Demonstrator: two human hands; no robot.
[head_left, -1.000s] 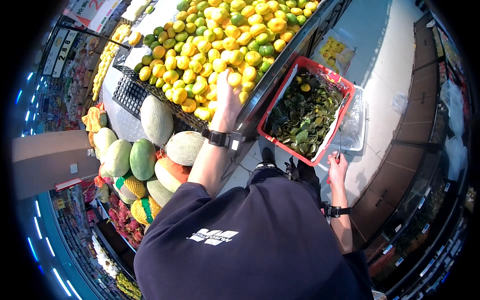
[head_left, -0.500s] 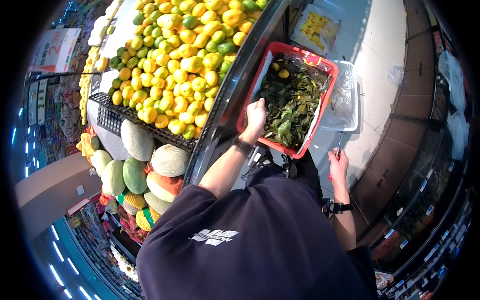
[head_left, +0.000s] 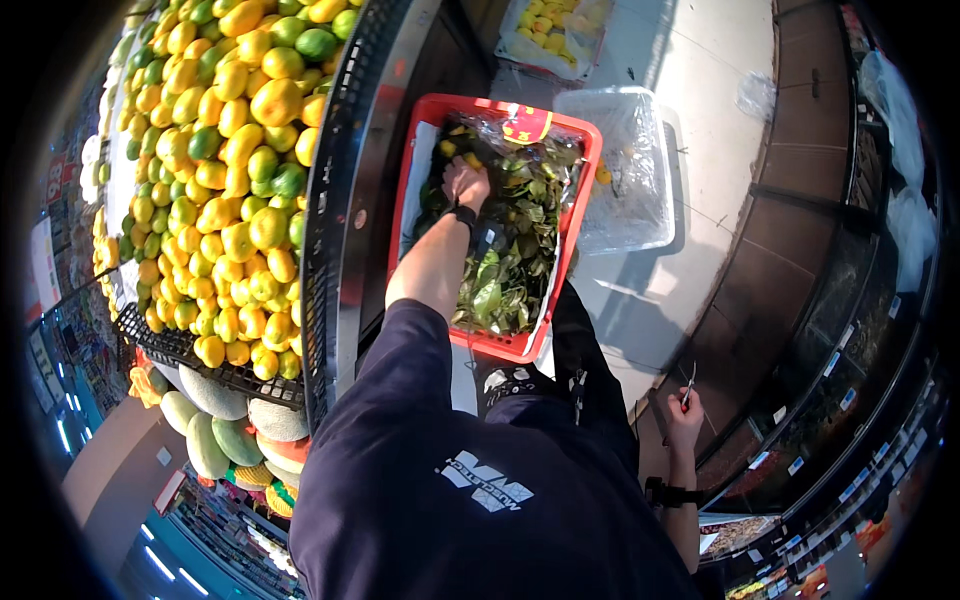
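Head view: left hand (head_left: 466, 183) in leaf-filled red crate (head_left: 578, 210)

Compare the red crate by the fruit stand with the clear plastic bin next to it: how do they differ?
The red crate is opaque and heaped with green leaves; the clear plastic bin is see-through and looks nearly empty. The left hand reaches into the crate, while no hand touches the bin. The crate sits against the fruit stand; the bin lies farther out. Both are rectangular and rest on the floor.

red crate (head_left: 412, 190) | on floor | green leaves (head_left: 510, 270) inside, perhaps fruit
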